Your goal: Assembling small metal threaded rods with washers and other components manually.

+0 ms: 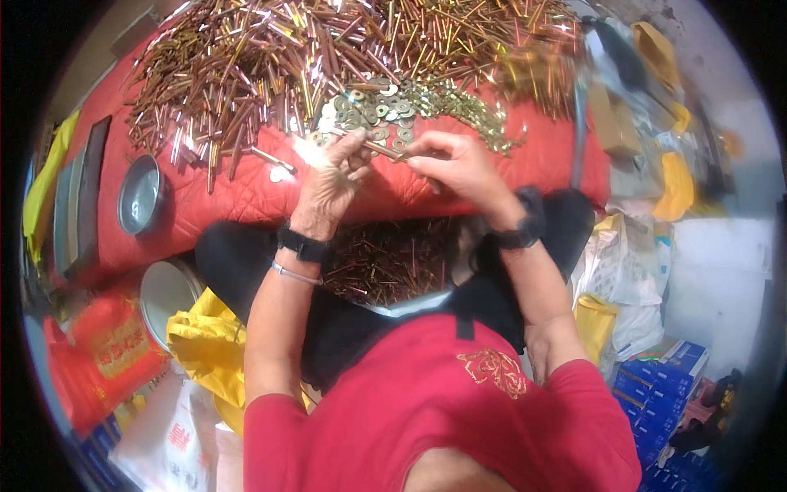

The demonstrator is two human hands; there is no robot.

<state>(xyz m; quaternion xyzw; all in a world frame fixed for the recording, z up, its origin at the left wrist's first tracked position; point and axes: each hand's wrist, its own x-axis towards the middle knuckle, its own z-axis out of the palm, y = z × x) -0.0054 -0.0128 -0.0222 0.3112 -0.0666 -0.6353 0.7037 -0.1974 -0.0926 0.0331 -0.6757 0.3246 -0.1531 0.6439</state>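
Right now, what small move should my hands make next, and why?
Perhaps steady the metal rod with the left hand and gently turn its end with the right hand: both hands are at this rod, one toward each end. Whether anything is fitted there is too small to tell.

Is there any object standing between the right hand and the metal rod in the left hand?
Nothing visible does: the right hand has its fingertips at one end of the metal rod, the left hand holds the other. Loose washers lie beyond, on the red cloth.
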